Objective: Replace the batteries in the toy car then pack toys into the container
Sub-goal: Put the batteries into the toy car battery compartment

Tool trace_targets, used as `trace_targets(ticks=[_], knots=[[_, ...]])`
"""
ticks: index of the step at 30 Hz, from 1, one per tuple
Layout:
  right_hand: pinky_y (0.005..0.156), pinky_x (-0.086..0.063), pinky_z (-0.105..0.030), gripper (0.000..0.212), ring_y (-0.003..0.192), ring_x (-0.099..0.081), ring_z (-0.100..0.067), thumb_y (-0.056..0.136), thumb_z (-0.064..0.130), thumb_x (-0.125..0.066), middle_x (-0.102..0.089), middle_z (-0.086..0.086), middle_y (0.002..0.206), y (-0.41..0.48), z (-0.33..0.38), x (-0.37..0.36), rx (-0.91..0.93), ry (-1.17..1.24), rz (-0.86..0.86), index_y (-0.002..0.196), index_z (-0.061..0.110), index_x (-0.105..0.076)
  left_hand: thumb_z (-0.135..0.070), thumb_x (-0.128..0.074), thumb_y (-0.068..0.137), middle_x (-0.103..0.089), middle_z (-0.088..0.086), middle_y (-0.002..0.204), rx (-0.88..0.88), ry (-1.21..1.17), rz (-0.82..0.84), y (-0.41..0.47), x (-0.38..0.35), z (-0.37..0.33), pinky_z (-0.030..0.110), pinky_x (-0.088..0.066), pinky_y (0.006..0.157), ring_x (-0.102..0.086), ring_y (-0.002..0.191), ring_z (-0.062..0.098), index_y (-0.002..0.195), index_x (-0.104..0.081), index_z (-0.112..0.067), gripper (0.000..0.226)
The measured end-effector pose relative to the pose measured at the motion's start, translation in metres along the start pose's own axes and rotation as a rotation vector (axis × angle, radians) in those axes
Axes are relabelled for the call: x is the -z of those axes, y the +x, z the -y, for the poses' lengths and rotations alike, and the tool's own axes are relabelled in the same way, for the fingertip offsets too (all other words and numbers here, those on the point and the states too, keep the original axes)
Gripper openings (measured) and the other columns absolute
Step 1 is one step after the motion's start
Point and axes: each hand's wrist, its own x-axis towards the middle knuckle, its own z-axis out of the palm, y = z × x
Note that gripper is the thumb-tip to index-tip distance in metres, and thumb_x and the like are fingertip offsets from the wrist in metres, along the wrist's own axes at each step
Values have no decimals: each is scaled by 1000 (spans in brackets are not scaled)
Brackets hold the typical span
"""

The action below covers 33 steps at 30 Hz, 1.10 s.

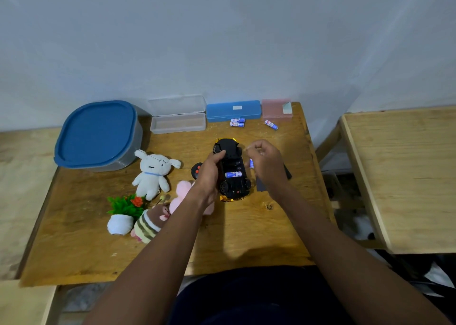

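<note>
In front of you the toy car (228, 148) sits mid-table (259, 226), the remote (196, 170) just left of it, the plush toys (153, 174) farther left, the container (98, 134) behind those, and loose batteries (237, 122) behind the car beside the cases (233, 110).

You've got a wooden table (259, 238) w/ the toy car (232, 166) belly-up on it; beyond the car: clear case (177, 123), blue case (233, 111), pink case (275, 109), loose batteries (237, 122); far-left of car: blue-lidded container (96, 134); left of car: remote (196, 170), white plush (153, 174), pink plush (182, 193), striped plush (148, 226), potted plant (123, 213).
</note>
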Motion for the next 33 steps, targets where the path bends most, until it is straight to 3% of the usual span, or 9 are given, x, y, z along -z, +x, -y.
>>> trace_targets(ticks=[3,6,9,12,16,21,27,33], knots=[[42,-36,-22,18,51,-55,-12,96,8,-47,-62,-7,70,0,-3,3,-182,89,60,86,7,-61,-30,-47,103,-66,25,126,-59,9,-22,2,0,0,47,-60,82,-70,98,35,138,-50,-10,41],[36,-31,-17,19,46,-48,-8,92,7,-52,-66,-5,77,-2,-8,1,-268,28,63,78,11,-63,-26,-46,104,-68,20,120,-102,22,-43,2,-3,-1,49,-58,86,-69,100,35,136,-52,-12,36],[45,-42,-17,23,56,-57,-6,88,10,-61,-70,6,73,-5,-11,-3,-152,-180,22,70,21,-70,-23,-48,103,-70,16,120,-145,44,-67,3,-6,-2,50,-56,93,-70,105,34,129,-58,-17,28],[62,-52,-27,17,73,-68,-11,87,15,-65,-74,9,82,-7,-15,-8,-45,-327,-1,77,26,-73,-20,-51,102,-72,14,120,-194,93,-94,3,-7,-1,46,-58,91,-70,107,32,130,-58,-17,29],[60,-50,-24,9,72,-66,-8,85,18,-71,-68,12,76,-7,-15,-11,-6,-414,-30,81,25,-75,-20,-54,100,-71,9,119,-245,155,-127,4,-9,1,45,-55,96,-69,110,28,128,-59,-19,29],[61,-49,-23,5,77,-67,-10,80,21,-79,-73,6,81,-3,-16,-10,-112,-277,-18,78,22,-74,-23,-55,99,-72,9,117,-266,176,-139,4,-9,2,49,-54,99,-68,109,28,127,-59,-22,28],[48,-39,-12,10,68,-61,-2,80,19,-80,-71,8,82,-2,-20,-7,-150,-130,22,85,16,-73,-23,-52,101,-72,9,118,-240,122,-112,2,-5,1,48,-56,95,-70,109,29,127,-61,-22,28],[60,-48,-10,17,75,-69,2,81,13,-79,-73,4,88,1,-16,3,-82,-35,169,97,9,-74,-29,-48,103,-69,22,123,-132,11,-101,6,-1,-3,48,-56,88,-69,102,35,133,-57,-11,36]])
